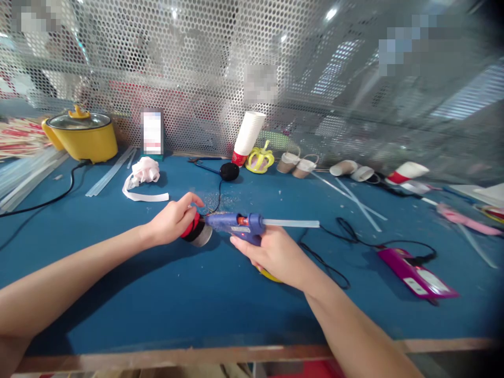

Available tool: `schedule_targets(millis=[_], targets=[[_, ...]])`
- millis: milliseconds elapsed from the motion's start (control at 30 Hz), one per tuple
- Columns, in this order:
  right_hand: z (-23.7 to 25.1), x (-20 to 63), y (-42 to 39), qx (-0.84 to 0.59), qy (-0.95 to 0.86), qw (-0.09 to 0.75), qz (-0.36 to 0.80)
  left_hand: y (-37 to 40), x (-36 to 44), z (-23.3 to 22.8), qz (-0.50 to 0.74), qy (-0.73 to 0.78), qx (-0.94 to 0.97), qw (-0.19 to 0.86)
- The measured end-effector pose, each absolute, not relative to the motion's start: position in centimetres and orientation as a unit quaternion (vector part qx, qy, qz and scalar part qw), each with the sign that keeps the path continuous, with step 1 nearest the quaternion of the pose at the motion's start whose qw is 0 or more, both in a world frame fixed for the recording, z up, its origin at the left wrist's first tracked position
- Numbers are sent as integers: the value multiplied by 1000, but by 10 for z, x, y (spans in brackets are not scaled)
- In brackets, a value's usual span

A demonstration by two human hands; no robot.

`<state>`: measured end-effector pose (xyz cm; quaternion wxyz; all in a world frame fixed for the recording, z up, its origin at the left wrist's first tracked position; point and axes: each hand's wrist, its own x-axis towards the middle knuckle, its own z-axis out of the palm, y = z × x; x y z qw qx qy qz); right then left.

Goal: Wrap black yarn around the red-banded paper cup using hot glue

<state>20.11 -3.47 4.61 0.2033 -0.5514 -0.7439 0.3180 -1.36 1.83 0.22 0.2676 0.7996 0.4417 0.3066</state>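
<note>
On a blue desk [165, 294], the left hand [173, 223] has its fingers curled around a red and white paper cup [196, 231] lying on its side. Just right of the cup, touching its rim, a blue glue gun [236, 224] is gripped in the right hand [273, 254], a clear glue stick [293, 223] jutting from its back. Farther right of the cup lies a purple power strip [415, 273].

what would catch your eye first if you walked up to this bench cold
Dead centre on the blue table, the right hand grips a blue glue gun with a clear glue stick poking out behind, nozzle aimed at a red-rimmed paper cup steadied on its side by the left hand. At far left a yellow electric pot stands against the perforated screen.
</note>
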Motion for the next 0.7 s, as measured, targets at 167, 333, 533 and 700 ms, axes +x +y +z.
schedule_targets(millis=[167,333,533,700], targets=[[47,201,-31,-550,-739,205,330,18,-14,2,310,423,810,263],[45,202,-30,-554,-737,204,329,17,-14,3,310,420,814,256],[45,202,-33,-546,-745,200,328,17,-13,3,313,427,808,260],[44,201,-32,-551,-745,202,317,17,-12,2,314,430,805,260]])
